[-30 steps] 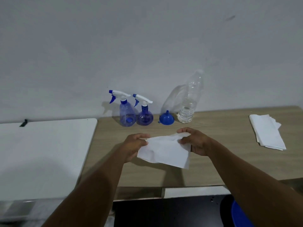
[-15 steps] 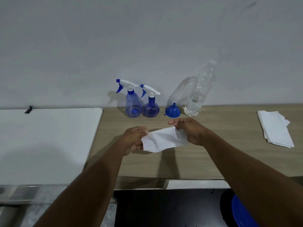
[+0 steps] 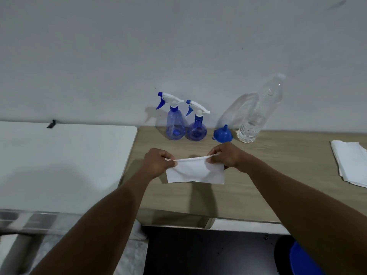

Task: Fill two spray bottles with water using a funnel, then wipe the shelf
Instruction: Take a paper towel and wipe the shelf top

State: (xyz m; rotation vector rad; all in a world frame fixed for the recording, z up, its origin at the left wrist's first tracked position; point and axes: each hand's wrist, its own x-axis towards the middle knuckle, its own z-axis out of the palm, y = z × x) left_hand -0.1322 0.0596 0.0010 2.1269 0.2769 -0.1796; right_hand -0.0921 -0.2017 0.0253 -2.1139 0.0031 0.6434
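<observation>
Looking down from the head cam, a few bits are cut off or murky. The stack of white paper towels (image 3: 349, 165) runs out of frame on the right. A blue rounded thing (image 3: 301, 261) down below the worktop is half hidden by the right forearm, no idea what it is. The water level in the two spray bottles is hard to read through the tinted plastic: the taller spray bottle (image 3: 174, 124) and the round spray bottle (image 3: 196, 127) stand just beside each other at the wall. Next to them are the blue funnel (image 3: 222, 134), mouth down, and a clear water bottle (image 3: 256, 116) that looks wet only in its lower part.

The wooden worktop (image 3: 278, 175) butts up against a white surface (image 3: 59, 165) on the left, and its front edge runs below the hands. There's plenty of bare wood between the hands and the towel stack.

Both bare arms reach forward. The left hand (image 3: 157, 164) and right hand (image 3: 227, 157) each pinch a top corner of a white wipe (image 3: 195, 173), fingers (image 3: 166, 155) curled tight on it. The top edge is pulled taut between them and the sheet hangs down in front of the bottles, off the wood going by its shadow.
</observation>
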